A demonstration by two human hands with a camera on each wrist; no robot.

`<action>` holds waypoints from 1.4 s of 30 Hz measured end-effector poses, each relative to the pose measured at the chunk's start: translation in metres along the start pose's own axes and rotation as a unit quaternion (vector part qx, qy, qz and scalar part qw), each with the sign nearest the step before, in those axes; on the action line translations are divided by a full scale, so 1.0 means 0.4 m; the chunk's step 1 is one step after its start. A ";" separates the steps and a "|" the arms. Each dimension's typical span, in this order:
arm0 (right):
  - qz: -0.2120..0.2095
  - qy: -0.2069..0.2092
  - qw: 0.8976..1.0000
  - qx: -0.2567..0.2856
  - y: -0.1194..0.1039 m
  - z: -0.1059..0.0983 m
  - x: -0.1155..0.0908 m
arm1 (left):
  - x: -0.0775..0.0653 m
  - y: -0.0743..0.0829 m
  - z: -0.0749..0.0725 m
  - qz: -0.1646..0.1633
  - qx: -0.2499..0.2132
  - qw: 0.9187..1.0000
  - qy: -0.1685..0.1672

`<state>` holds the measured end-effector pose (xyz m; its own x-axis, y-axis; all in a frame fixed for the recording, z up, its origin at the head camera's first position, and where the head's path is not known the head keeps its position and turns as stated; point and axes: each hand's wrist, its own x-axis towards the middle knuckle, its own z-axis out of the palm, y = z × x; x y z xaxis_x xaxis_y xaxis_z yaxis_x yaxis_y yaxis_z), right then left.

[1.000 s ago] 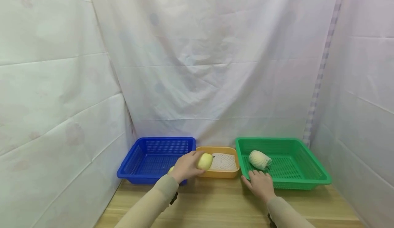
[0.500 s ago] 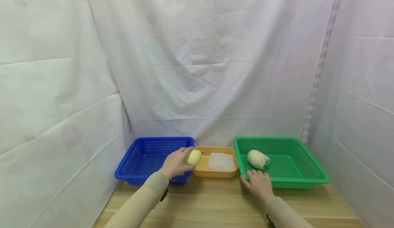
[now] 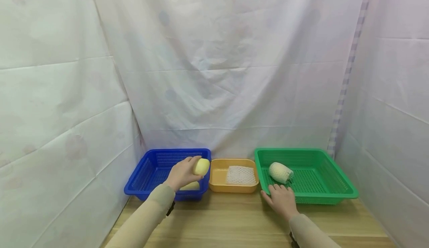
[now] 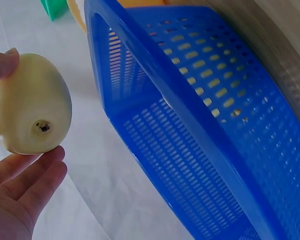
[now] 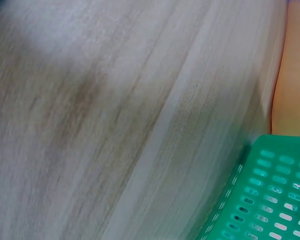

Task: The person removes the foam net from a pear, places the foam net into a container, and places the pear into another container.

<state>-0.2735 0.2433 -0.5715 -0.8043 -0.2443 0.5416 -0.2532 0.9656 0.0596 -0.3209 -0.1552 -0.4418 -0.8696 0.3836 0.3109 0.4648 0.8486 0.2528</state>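
Hanging at the back and both sides, white sheets (image 3: pixel 214 73) fill most of my head feed. Below them, wood tabletop (image 3: pixel 228 222). On it, green basket (image 3: pixel 295 158) at right, blue basket (image 3: pixel 174 155) at left, both with slotted walls. Orange tray (image 3: pixel 232 189) sits between the two.

Right hand (image 3: pixel 282 200) is at the green basket's near left corner: fingers lie over the rim, thumb spread out to the side. I can't tell if they close round it; right wrist cam gives me only tabletop, basket wall and tray.

Left hand (image 3: pixel 181 172) is clamped on a pale yellow fruit (image 3: pixel 202 167). Left wrist cam confirms: thumb on one side, fingers on the opposite side, spread just as wide as the fruit, dark end pit facing me. Head feed puts hand and fruit at the blue basket's right end; on left wrist cam the fruit shows apart from the basket.

Smaller stuff: flat white netting (image 3: pixel 240 175) in the tray's right part, netted fruit (image 3: pixel 279 172) lying on its side inside the green basket near the right hand's fingertips. Second yellow fruit (image 3: pixel 191 186) in the blue basket, partly hidden behind the left hand.
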 end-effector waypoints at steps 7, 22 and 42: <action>0.001 0.009 1.000 0.006 0.002 0.005 -0.001 | -0.003 -0.027 -0.015 -0.033 -0.005 0.999 -0.005; -0.004 0.011 1.000 0.005 0.005 0.004 -0.003 | -0.014 -0.086 -0.021 -0.075 0.004 0.997 -0.011; -0.004 0.016 1.000 0.006 0.004 0.002 -0.002 | -0.039 -0.140 -0.011 -0.104 0.022 0.994 -0.020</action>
<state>-0.2738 0.2449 -0.5727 -0.7850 -0.2484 0.5675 -0.2654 0.9626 0.0543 -0.3328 -0.2102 -0.4569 -0.9526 0.2107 0.2196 0.2665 0.9259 0.2678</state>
